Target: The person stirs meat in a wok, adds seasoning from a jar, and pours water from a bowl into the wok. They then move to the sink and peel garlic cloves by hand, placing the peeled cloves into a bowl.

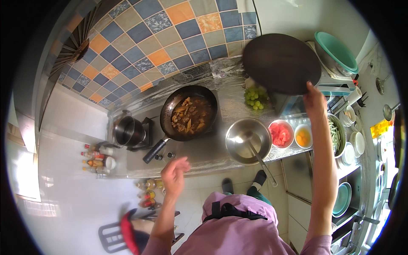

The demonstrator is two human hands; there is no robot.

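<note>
My right hand [314,98] grips the near edge of a large dark round disc [282,63], perhaps a pan lid, over the back right of the counter. Bent loosely and slightly blurred, the fingers of my left hand [176,175] hold nothing that I can see. It hovers at the counter's front edge, near the stove knobs [171,155]. Beyond it, an uncovered frying pan [165,111] with a black handle sits on the stove, holding meat pieces [188,118] in brown sauce. To its right a steel bowl [232,145] has a long-handled ladle [255,151] resting in it.
A bowl of cut red fruit or tomato [280,134], a bowl of cracked eggs [302,136] and a bowl of green beans [336,135] line the right side. Green grapes [255,95] lie behind. A steel pot [127,130] stands left, near several bottles [92,155].
</note>
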